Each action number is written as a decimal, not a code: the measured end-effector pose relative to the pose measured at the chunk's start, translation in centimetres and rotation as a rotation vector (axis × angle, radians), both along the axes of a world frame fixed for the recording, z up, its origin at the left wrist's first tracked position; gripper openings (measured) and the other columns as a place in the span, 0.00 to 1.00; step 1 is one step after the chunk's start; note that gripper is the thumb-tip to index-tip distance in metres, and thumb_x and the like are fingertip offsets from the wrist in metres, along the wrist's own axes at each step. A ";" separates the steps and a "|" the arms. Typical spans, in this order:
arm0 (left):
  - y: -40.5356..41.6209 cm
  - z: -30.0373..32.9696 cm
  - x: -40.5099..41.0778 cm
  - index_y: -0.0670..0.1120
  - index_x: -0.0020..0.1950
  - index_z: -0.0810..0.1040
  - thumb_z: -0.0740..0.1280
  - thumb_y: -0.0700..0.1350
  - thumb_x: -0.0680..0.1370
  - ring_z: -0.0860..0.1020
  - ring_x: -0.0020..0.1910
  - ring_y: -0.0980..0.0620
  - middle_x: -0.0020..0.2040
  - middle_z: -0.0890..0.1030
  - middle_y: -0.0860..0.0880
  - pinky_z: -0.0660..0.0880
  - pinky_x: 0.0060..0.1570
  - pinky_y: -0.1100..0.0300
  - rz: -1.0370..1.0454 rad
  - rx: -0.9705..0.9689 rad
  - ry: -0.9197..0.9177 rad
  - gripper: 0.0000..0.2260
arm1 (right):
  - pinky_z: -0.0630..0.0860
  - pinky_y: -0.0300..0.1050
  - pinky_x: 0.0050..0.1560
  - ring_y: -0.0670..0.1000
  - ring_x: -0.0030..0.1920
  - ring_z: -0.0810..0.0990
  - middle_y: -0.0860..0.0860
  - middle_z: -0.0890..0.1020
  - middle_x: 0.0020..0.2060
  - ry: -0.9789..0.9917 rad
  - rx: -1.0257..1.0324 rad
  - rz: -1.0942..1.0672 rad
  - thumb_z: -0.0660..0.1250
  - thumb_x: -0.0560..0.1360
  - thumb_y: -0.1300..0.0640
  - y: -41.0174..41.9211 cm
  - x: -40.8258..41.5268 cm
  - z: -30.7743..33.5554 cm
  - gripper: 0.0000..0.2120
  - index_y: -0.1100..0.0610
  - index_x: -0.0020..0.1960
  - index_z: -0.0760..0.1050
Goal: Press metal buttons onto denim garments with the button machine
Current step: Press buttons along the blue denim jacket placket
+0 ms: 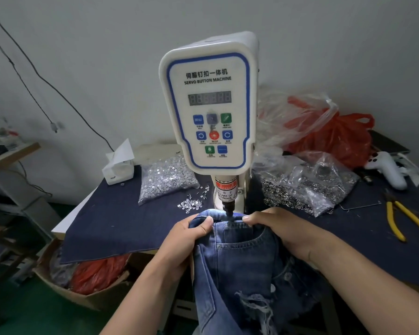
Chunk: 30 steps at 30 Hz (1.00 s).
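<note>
A white servo button machine (pixel 208 105) stands at the middle of the table, its black press tip (pixel 228 209) pointing down onto the waistband of a blue denim garment (pixel 242 257). My left hand (pixel 191 234) grips the waistband just left of the tip, thumb on top. My right hand (pixel 283 228) grips the waistband on the right side, fingers curled over the edge. The garment hangs down toward me with a frayed tear near the bottom. A clear bag of silver button parts (pixel 165 180) lies left of the machine, with loose pieces (pixel 191 203) scattered beside it.
A dark blue cloth (pixel 111 221) covers the table. Right of the machine lie a bag of metal rings (pixel 305 189), red plastic bags (pixel 334 139), a white handheld tool (pixel 387 170) and yellow-handled pliers (pixel 406 221). A tissue box (pixel 117 168) sits back left; a cardboard box (pixel 82 284) stands on the floor.
</note>
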State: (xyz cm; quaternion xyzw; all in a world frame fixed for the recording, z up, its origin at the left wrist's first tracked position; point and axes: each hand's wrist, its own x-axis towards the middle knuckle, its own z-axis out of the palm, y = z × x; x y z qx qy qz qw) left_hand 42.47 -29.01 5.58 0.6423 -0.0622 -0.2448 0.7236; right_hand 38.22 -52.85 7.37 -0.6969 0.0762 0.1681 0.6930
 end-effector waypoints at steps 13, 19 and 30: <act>-2.4 -1.4 0.9 0.49 0.48 0.88 0.66 0.47 0.85 0.85 0.50 0.43 0.51 0.88 0.40 0.79 0.61 0.38 0.141 0.164 -0.052 0.12 | 0.80 0.49 0.52 0.60 0.48 0.87 0.63 0.87 0.49 0.044 -0.012 -0.034 0.77 0.62 0.42 -0.9 1.5 -2.1 0.27 0.62 0.50 0.86; -2.4 -1.4 0.8 0.52 0.47 0.88 0.66 0.47 0.85 0.86 0.48 0.47 0.49 0.88 0.43 0.81 0.52 0.49 0.138 0.173 -0.080 0.13 | 0.82 0.51 0.53 0.62 0.52 0.86 0.63 0.87 0.50 0.071 0.004 -0.046 0.77 0.64 0.43 -0.8 1.4 -2.1 0.25 0.62 0.51 0.86; -2.4 -1.5 1.1 0.44 0.50 0.86 0.67 0.47 0.85 0.85 0.47 0.46 0.51 0.87 0.39 0.79 0.51 0.49 0.133 0.155 -0.046 0.10 | 0.80 0.52 0.54 0.64 0.53 0.86 0.65 0.86 0.50 0.072 -0.004 -0.127 0.71 0.76 0.52 -0.4 1.0 -1.8 0.17 0.67 0.53 0.84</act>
